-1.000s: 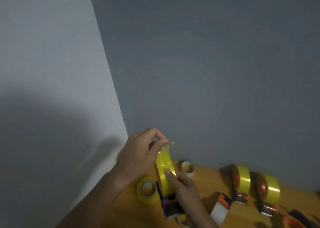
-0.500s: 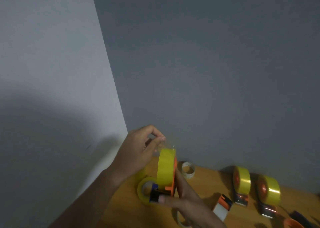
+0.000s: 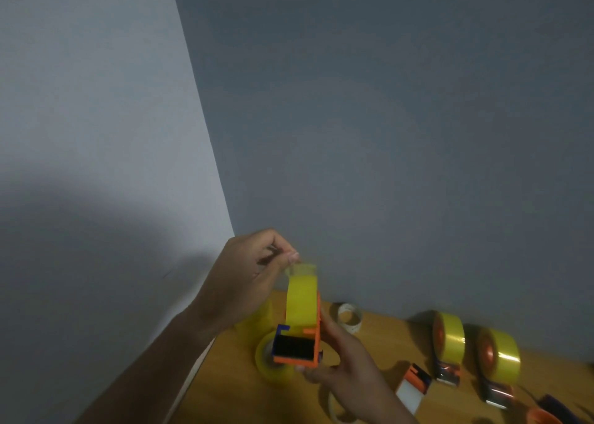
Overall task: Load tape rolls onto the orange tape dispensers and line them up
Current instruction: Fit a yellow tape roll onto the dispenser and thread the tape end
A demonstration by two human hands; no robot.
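My right hand (image 3: 344,362) grips an orange tape dispenser (image 3: 297,348) from its right side, holding it above the wooden table (image 3: 379,343). A yellow tape roll (image 3: 302,300) is mounted on it. My left hand (image 3: 247,282) pinches the clear loose tape end (image 3: 299,267) just above the roll. Two loaded orange dispensers (image 3: 448,341) (image 3: 498,364) stand side by side near the back wall at the right. A loose yellow roll (image 3: 268,364) lies flat under the held dispenser.
A small whitish roll (image 3: 348,317) lies by the back wall. An empty orange and white dispenser (image 3: 414,388) lies on the table in front of the loaded pair. More orange parts (image 3: 543,419) show at the bottom right edge. Grey walls meet at the left corner.
My right hand has turned the dispenser so its black and orange front faces me. My left hand has lifted the tape end slightly above the roll.
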